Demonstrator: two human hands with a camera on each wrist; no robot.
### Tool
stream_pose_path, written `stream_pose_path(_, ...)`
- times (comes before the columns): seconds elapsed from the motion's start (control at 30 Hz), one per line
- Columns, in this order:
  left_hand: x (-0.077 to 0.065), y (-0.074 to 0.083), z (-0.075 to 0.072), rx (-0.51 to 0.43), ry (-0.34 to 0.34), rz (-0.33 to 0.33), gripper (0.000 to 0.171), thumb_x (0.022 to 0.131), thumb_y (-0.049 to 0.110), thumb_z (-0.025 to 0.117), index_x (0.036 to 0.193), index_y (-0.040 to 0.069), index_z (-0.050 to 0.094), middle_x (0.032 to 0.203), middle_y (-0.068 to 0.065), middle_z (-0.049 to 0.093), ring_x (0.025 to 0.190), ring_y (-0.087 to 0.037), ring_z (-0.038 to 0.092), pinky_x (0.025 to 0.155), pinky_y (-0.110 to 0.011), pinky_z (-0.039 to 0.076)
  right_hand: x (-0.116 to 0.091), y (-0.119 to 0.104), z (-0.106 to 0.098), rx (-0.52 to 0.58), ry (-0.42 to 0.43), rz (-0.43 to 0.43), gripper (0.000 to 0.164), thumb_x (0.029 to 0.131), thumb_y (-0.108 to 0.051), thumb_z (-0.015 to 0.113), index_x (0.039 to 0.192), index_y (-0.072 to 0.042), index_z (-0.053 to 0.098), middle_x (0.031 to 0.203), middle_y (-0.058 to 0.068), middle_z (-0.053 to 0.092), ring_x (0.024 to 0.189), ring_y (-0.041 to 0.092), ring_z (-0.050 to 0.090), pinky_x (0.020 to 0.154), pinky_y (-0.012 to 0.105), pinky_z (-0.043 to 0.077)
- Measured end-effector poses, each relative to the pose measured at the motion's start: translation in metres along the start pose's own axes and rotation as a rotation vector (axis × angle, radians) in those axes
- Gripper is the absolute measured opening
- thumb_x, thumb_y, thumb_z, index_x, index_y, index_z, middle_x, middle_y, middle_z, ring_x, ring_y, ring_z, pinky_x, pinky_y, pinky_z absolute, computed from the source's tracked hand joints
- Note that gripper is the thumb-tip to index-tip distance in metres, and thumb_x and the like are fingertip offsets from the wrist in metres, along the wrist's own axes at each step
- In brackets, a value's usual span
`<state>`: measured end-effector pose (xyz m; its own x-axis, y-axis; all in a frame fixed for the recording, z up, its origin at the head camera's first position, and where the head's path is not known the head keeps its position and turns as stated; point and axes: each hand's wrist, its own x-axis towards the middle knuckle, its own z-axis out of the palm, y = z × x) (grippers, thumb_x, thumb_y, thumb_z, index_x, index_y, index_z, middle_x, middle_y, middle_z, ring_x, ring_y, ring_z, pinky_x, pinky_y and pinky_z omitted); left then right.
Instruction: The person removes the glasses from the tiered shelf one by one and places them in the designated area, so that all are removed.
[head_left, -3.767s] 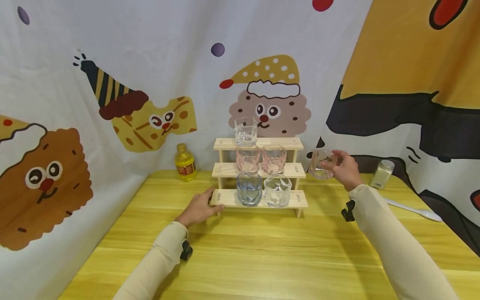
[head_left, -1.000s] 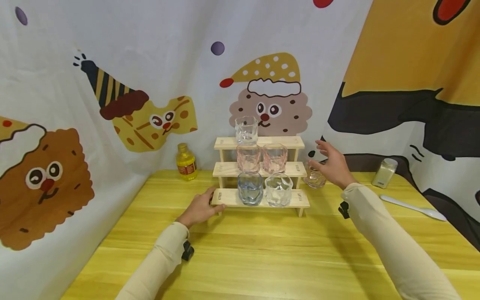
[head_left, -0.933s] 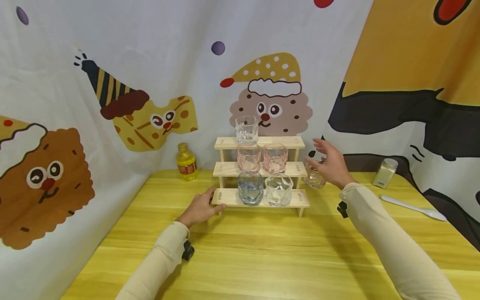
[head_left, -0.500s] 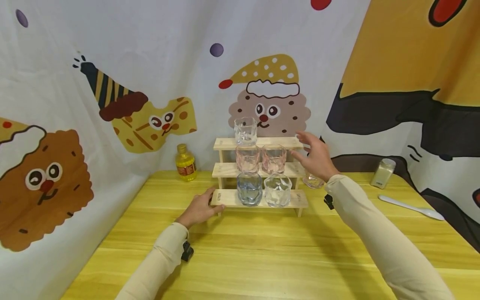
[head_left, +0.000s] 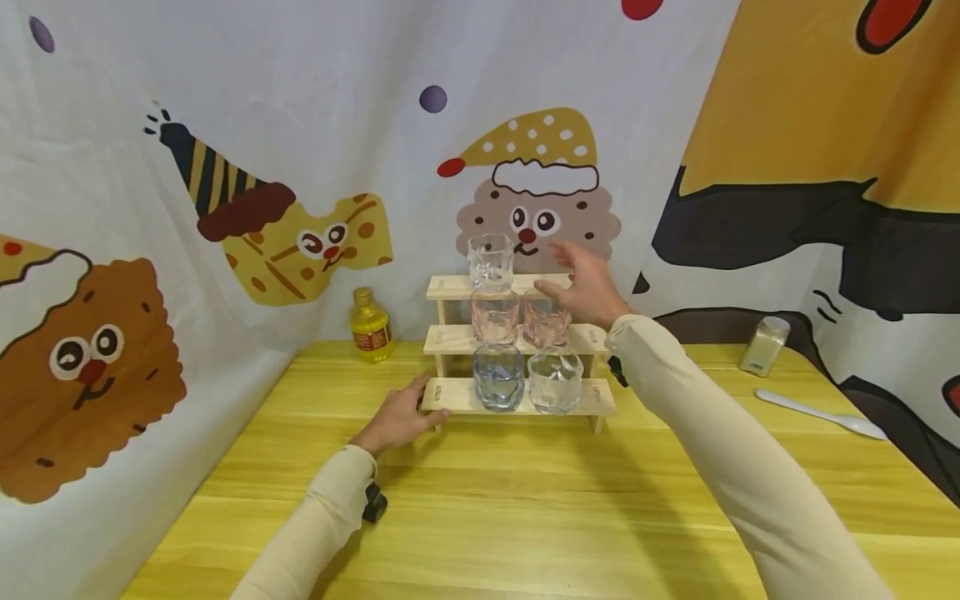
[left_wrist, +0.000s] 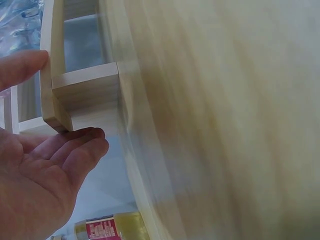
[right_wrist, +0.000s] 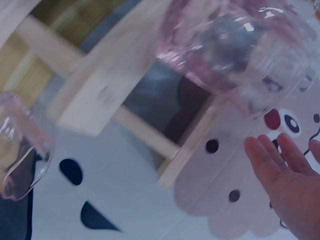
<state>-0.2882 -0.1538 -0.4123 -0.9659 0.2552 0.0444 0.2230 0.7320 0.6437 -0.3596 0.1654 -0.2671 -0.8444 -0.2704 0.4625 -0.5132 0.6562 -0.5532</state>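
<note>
A three-step wooden display stand (head_left: 450,396) holds several faceted glasses. My left hand (head_left: 397,417) grips the left end of its lowest step, thumb on the step and fingers against the end in the left wrist view. Over the right side of the stand reaches my right hand (head_left: 588,287), its fingers spread and holding nothing. Just below its fingertips is a pink glass (head_left: 547,323) on the middle step, beside another pink glass (head_left: 495,318). The top step bears a clear glass (head_left: 491,265); a blue glass (head_left: 498,382) and a clear glass (head_left: 555,383) stand on the lowest.
In the right wrist view, a pinkish glass (right_wrist: 22,155) stands apart, right of the stand. A yellow bottle (head_left: 371,327) is at the back left. A jar (head_left: 765,347) and a white spoon (head_left: 821,414) lie towards the right. A printed curtain (head_left: 300,100) hangs behind the table (head_left: 487,517).
My right hand has set a pinkish glass on the table right of the stand, let go, and moved left over the stand's pink glass. My left hand stays on the stand.
</note>
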Motion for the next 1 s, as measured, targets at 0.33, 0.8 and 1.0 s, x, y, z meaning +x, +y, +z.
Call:
stream_pose_path(0.33,-0.001,0.000,-0.002,0.037,-0.010,-0.004,0.084,0.095,0.041,0.066,0.158,0.000,0.028,0.146,-0.028,0.053,0.135,-0.039,0.054,0.109,-0.052,0.047,0.032,-0.021,0.018,-0.031,-0.080,0.072,0.075,0.095,-0.031,0.070,0.156,-0.009,0.033,0.154,0.020,0.045,0.140,0.040,0.046,0.112,0.056,0.043)
stream_pose_path(0.8,0.003,0.003,-0.001,0.085,-0.016,0.015,0.084,0.095,0.041,0.067,0.157,-0.001,0.029,0.143,-0.029,0.055,0.131,-0.042,0.056,0.109,-0.053,0.048,0.054,-0.032,0.037,0.123,-0.067,0.277,0.081,0.093,-0.035,0.072,0.157,-0.007,0.030,0.146,0.020,0.048,0.134,0.035,0.049,0.109,0.052,0.046)
stream_pose_path(1.0,0.002,0.004,-0.003,0.089,-0.026,0.000,0.085,0.094,0.042,0.067,0.157,0.000,0.028,0.144,-0.029,0.054,0.131,-0.042,0.056,0.109,-0.054,0.047,0.061,-0.043,0.044,0.178,-0.060,0.317,0.083,0.093,-0.037,0.072,0.158,-0.010,0.029,0.151,0.016,0.045,0.136,0.034,0.048,0.109,0.052,0.046)
